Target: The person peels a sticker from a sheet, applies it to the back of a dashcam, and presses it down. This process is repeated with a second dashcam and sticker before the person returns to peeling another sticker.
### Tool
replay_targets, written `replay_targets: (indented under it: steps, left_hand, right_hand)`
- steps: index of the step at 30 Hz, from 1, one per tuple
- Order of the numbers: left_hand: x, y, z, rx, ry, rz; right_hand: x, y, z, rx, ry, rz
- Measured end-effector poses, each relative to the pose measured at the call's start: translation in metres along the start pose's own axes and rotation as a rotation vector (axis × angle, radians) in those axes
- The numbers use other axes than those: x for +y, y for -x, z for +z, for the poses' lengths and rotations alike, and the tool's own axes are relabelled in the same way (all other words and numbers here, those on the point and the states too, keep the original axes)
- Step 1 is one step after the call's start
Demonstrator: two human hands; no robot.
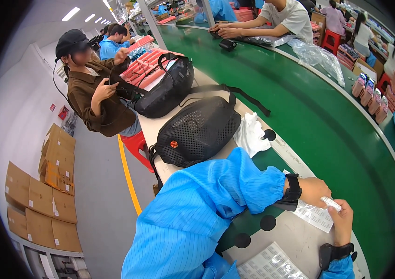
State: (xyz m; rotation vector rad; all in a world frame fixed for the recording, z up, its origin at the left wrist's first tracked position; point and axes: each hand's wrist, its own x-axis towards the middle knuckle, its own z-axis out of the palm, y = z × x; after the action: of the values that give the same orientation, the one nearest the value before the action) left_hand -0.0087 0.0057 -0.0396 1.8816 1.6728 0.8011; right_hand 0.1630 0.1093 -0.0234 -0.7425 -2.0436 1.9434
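Note:
My left hand point(314, 189), reaching in from the left over the bench edge, has its fingers curled and closed at one end of a small white printed label point(331, 203). From the lower right my right hand point(343, 219) pinches the label's other end between thumb and finger. Just under both hands lies a sheet of printed labels point(317, 216) on the pale bench top. Nearer to me, a stack of similar label sheets point(271, 264) rests, partly cut off by the lower edge. Both wrists wear black straps with a dark block.
A green conveyor belt point(271, 88) runs along the bench's far side. Two black mesh bags point(199, 132) and a white cloth point(251, 135) lie left of my arm. A person in brown point(97, 97) sits beyond the bags. Cardboard boxes point(44, 204) stand at left.

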Motion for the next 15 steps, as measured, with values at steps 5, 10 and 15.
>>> replay_targets:
  steps: [5,10,15]
  left_hand:
    - [-0.0006,-0.0001,0.0005,0.014,-0.01,0.018]
    - [0.0028,0.0001,-0.0027,0.016,0.02,-0.015]
    - [0.0024,-0.0007,-0.0018,0.018,0.023,-0.031]
  right_hand:
    - [0.002,-0.0006,-0.0019,-0.005,0.002,-0.004]
    - [0.0015,-0.001,-0.0017,-0.004,-0.006,-0.004]
    - [0.0046,-0.0021,-0.004,-0.003,0.009,-0.011]
